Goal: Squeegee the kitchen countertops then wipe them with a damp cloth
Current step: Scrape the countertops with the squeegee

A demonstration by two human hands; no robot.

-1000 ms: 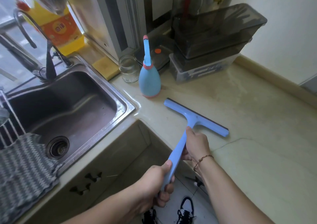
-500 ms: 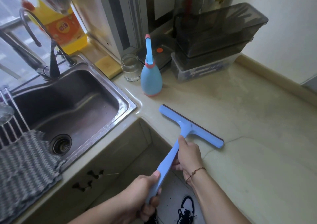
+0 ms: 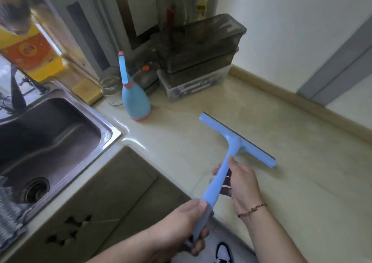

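Note:
A light-blue squeegee (image 3: 233,142) with a dark rubber blade lies with its blade on the beige stone countertop (image 3: 302,162), blade angled from upper left to lower right. My left hand (image 3: 191,220) grips the lower end of its long handle, out past the counter's front edge. My right hand (image 3: 239,180) holds the handle higher up, just below the blade head, fingers curled round it; a thin bracelet is on that wrist. A grey patterned cloth (image 3: 10,218) hangs at the sink's near left corner.
A steel sink (image 3: 50,133) with a dark faucet (image 3: 17,89) lies left. A blue spray bottle (image 3: 135,103), glass jar (image 3: 111,90), yellow sponge (image 3: 86,90) and stacked dark containers (image 3: 199,55) stand at the back. A raised beige edge (image 3: 281,92) borders the wall.
The squeegee blade has shifted to the right along the counter, away from the blue bottle. Both hands stayed on the handle, and the view swung rightward.

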